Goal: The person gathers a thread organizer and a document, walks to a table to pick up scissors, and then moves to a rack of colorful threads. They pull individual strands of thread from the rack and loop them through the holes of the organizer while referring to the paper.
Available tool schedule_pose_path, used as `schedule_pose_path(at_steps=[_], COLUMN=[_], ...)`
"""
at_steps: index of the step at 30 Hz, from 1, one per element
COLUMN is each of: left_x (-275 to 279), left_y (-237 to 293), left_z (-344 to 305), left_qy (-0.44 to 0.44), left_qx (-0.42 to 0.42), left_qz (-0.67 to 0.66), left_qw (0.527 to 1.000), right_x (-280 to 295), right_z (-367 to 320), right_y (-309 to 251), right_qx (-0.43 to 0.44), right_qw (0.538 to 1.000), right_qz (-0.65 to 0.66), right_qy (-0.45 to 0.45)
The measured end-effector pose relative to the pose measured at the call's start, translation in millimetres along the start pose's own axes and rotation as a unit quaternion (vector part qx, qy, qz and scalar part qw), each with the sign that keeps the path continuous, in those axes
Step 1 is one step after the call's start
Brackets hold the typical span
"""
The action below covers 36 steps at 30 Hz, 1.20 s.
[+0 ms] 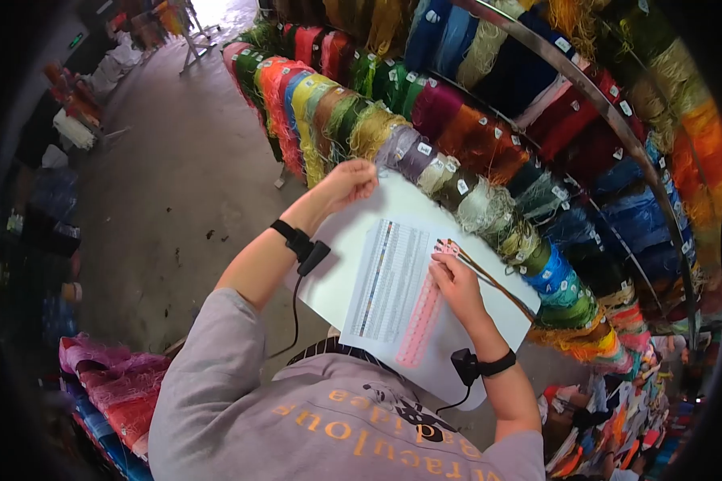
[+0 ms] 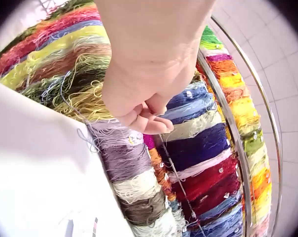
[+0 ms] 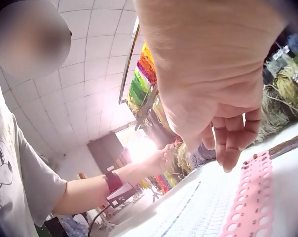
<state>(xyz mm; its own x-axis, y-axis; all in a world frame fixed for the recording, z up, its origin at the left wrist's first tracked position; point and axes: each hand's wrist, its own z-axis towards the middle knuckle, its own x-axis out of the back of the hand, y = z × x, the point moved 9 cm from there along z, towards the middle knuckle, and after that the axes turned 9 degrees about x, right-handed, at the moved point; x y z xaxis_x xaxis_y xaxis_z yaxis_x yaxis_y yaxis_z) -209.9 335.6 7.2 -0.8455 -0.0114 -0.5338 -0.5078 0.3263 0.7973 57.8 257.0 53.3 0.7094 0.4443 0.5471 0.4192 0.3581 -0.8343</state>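
In the head view my left hand (image 1: 351, 183) is over the far edge of a white board (image 1: 329, 280), beside the grey-purple yarn (image 1: 409, 152). The left wrist view shows this hand (image 2: 144, 108) with curled fingers and thumb close together; no held item is visible. My right hand (image 1: 460, 290) is at the top of a pink strip with holes (image 1: 417, 325), which lies by a printed sheet (image 1: 381, 280). In the right wrist view the right hand's (image 3: 218, 108) fingers hang loosely bent beside the pink strip (image 3: 250, 197). Brown strands (image 1: 489, 276) extend from the strip's top.
Tagged yarn hanks in many colours hang on curved metal rails (image 1: 602, 104) beyond the board. Pink and red yarn (image 1: 116, 385) lies at lower left. Grey floor (image 1: 176, 184) spans the left side, and more yarn (image 1: 610, 417) is piled at lower right.
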Motion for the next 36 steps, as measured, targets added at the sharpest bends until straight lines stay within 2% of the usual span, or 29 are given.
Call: schedule_pose_path(at_steps=[2, 4, 5, 6, 8, 9, 11, 14, 16, 17, 21, 25, 29, 34, 36], left_x=[-9, -21, -27, -35, -40, -41, -37, -25, -15, -12, -9, -8, -11, -6, 3], left_y=[-18, -20, -14, -8, -12, -22, -18, -20, -25, -27, -30, -34, -36, -40, -38], left_z=[-13, -20, -25, -29, -36, -42, -44, -45, -40, -37, -35, -33, -27, 2, 25], left_qy=[-0.002, -0.022, -0.027, -0.044, -0.062, -0.070, -0.081, -0.130, -0.164, -0.182, -0.235, -0.268, -0.290, -0.269, -0.240], left_qx=[0.106, 0.114, 0.086, 0.042, 0.020, 0.028, 0.023, 0.066, 0.087, 0.093, 0.095, 0.111, 0.089, 0.077, -0.003], left_qz=[0.047, 0.048, 0.117, 0.180, 0.237, 0.231, 0.317, 0.281, 0.267, 0.271, 0.261, 0.240, 0.249, 0.247, 0.367], left_qw=[0.993, 0.992, 0.989, 0.982, 0.969, 0.970, 0.945, 0.949, 0.946, 0.941, 0.931, 0.926, 0.920, 0.928, 0.899], right_x=[-14, -33, -40, -47, -67, -74, -80, -97, -106, -108, -112, -109, -106, -108, -104], right_z=[30, 60, 73, 90, 111, 122, 136, 127, 118, 115, 104, 97, 94, 88, 88], right_y=[9, 19, 18, 15, 18, 10, 9, 7, 0, -6, -11, -25, -32, -32, -49], right_qx=[-0.020, -0.086, -0.122, -0.121, -0.153, -0.145, -0.157, -0.193, -0.190, -0.202, -0.211, -0.193, -0.189, -0.215, -0.232], right_qw=[0.997, 0.969, 0.953, 0.954, 0.908, 0.897, 0.890, 0.870, 0.833, 0.816, 0.811, 0.842, 0.870, 0.862, 0.857], right_qz=[0.067, 0.230, 0.275, 0.273, 0.384, 0.413, 0.420, 0.433, 0.494, 0.498, 0.461, 0.398, 0.330, 0.333, 0.347], right_qy=[-0.015, 0.001, 0.024, 0.030, 0.061, 0.059, 0.087, 0.136, 0.161, 0.213, 0.292, 0.310, 0.313, 0.318, 0.301])
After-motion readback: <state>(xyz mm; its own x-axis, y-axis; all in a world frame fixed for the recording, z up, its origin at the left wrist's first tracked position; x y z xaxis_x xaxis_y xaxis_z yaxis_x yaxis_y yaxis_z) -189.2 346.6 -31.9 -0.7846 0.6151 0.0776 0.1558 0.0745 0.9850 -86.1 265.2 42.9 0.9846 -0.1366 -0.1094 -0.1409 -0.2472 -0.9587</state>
